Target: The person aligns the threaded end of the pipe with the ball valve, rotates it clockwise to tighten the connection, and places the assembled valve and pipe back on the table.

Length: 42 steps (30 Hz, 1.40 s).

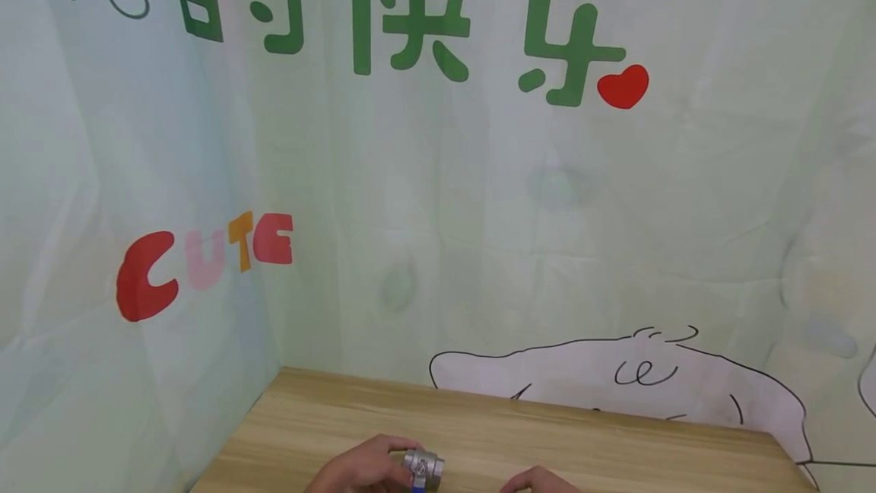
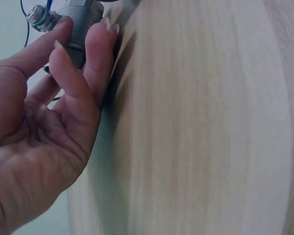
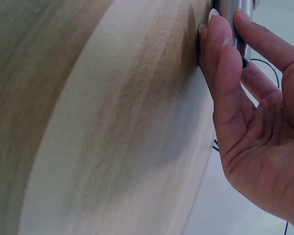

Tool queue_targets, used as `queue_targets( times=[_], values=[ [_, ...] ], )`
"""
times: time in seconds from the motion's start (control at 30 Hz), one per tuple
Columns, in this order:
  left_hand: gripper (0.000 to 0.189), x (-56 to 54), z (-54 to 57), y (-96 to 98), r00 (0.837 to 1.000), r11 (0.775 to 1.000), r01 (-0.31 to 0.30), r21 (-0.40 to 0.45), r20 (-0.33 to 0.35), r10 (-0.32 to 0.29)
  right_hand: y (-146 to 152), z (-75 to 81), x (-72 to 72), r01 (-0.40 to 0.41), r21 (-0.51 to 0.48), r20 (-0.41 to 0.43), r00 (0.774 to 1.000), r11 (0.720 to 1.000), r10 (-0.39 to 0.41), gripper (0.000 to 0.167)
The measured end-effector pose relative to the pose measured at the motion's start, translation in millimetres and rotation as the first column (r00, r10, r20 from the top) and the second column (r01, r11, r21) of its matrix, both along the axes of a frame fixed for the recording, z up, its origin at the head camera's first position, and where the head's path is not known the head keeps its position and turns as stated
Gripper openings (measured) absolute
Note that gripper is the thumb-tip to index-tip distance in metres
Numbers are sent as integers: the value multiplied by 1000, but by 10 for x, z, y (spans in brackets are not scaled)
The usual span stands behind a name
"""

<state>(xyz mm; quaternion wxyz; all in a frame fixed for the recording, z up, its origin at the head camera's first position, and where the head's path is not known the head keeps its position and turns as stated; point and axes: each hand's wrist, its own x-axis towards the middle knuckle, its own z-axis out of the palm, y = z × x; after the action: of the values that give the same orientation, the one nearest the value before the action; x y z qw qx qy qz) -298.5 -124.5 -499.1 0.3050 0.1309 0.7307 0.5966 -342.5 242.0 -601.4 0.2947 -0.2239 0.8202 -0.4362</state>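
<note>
My left hand (image 1: pixel 363 467) grips a silver metal ball valve (image 1: pixel 426 465) by its left end, low over the wooden table. The valve's blue handle (image 1: pixel 419 485) points toward the front. In the left wrist view the valve (image 2: pixel 78 41) sits between thumb and fingers, with a nut and threaded stem (image 2: pixel 40 18) beside the thumb. My right hand (image 1: pixel 539 481) is to the right of it at the bottom edge, mostly cut off. In the right wrist view its fingers and thumb pinch a smooth metal tube (image 3: pixel 227 9) with a hollow end, close to the tabletop; the rest is out of frame.
The wood-grain table (image 1: pixel 328 409) runs back to a pale curtain (image 1: pixel 411 196) printed with green characters, a red heart (image 1: pixel 623 87) and a white cartoon figure (image 1: pixel 582 371). Coloured letters mark the curtain on the left.
</note>
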Motion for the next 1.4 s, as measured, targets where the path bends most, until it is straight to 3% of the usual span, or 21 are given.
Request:
queue_targets(
  times=[0.2, 0.33, 0.7, 0.83, 0.97, 1.13, 1.3, 1.4],
  values=[
    [41, 33, -15, 3, 1000, 999, 9, 30, -18, -8, -234, 756, 524, 45, -112, 2, 999, 993, -45, 29],
    [40, 48, -27, 3, 999, 999, 3, 39, -46, -2, -291, 968, 672, 51, -135, 8, 999, 990, -50, 25],
    [39, 65, -4, 0, 999, 997, -47, 59, -15, 48, -270, 989, 608, 49, -114, -1, 999, 992, -49, 29],
    [41, 83, 14, -5, 997, 996, -72, 60, -18, 73, -272, 1020, 621, 120, -153, 84, 991, 981, -108, 31],
    [41, 85, 32, 5, 993, 993, -109, 39, -30, 110, -289, 1046, 634, 221, -223, 186, 966, 949, -181, 35],
    [32, 93, 80, 36, 983, 989, -144, -16, -120, 141, -316, 1093, 659, 235, -294, 186, 965, 926, -186, 35],
    [22, 132, 135, 62, 964, 989, -139, -55, -236, 122, -318, 1169, 675, 228, -319, 174, 968, 920, -180, 32],
    [24, 136, 171, 69, 963, 989, -134, -68, -244, 113, -301, 1230, 672, 245, -313, 182, 964, 918, -195, 32]
  ],
)
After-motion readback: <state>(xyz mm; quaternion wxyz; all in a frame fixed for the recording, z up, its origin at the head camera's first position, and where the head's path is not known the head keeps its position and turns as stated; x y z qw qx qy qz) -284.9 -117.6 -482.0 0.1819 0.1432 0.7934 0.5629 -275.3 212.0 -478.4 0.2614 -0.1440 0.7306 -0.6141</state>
